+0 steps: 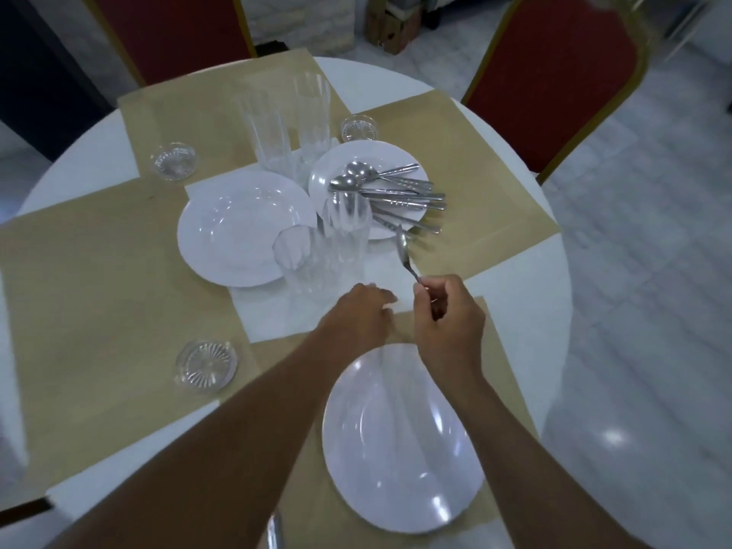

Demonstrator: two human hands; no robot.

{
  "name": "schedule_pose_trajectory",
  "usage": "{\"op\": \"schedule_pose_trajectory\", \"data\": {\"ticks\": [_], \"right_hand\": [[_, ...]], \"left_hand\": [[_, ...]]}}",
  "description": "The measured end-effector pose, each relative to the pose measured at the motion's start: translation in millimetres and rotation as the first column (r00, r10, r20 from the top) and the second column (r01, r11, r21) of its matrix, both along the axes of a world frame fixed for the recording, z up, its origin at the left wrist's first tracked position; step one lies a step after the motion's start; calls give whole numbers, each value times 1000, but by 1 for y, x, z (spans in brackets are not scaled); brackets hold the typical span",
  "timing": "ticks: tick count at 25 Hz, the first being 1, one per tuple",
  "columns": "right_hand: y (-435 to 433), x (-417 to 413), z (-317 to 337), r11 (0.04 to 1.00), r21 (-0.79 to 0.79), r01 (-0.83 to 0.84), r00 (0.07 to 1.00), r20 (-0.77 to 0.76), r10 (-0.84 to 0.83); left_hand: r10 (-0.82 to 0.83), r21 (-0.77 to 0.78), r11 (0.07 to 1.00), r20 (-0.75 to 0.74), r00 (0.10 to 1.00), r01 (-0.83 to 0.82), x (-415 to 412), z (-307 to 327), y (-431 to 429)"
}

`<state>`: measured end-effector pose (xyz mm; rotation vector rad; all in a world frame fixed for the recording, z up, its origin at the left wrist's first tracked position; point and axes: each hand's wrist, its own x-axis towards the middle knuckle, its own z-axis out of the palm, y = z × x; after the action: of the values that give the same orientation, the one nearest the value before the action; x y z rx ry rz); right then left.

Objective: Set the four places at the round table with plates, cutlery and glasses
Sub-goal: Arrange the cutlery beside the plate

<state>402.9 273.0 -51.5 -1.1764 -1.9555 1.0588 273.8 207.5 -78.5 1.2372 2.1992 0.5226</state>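
My right hand (449,317) grips the handle of a spoon (405,249), its bowl raised above the table centre. My left hand (362,315) hovers beside it with loosely curled fingers and holds nothing. A white plate (400,441) lies on the near tan placemat (499,350) below my arms. A stack of white plates (237,227) sits at centre left. Another plate (340,160) at centre carries a pile of cutlery (396,188). Tall clear glasses (336,247) stand between the plates, two more glasses (293,124) behind. A piece of cutlery (274,528) shows at the bottom edge.
The round white table (527,279) holds tan placemats at each side. Small glass dishes stand at the left (173,160), the back (358,128) and the near left (206,364). Two red chairs with gold frames stand behind, one at left (178,29), one at right (554,73).
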Motion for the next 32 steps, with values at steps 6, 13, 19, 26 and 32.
{"op": "schedule_pose_trajectory", "data": {"ticks": [6, 13, 19, 26, 32], "right_hand": [[-99, 43, 11, 962, -275, -4, 1000, 24, 11], [-194, 53, 2, 918, -387, -88, 900, 365, 241], [-227, 40, -12, 957, -266, -113, 775, 579, 252], [-250, 22, -24, 963, -192, -188, 666, 695, 269], [-255, 17, -21, 928, -117, -355, 514, 804, 298]], "left_hand": [[184, 141, 973, -5, 983, -181, 0, 20, -163], [214, -188, 953, -132, 968, -237, 0, -14, -300], [66, -241, 962, -245, 967, -127, 10, -15, -305], [67, -307, 943, -193, 979, -125, 6, -9, -299], [45, -299, 947, -228, 973, -114, 7, -19, -300]]}}
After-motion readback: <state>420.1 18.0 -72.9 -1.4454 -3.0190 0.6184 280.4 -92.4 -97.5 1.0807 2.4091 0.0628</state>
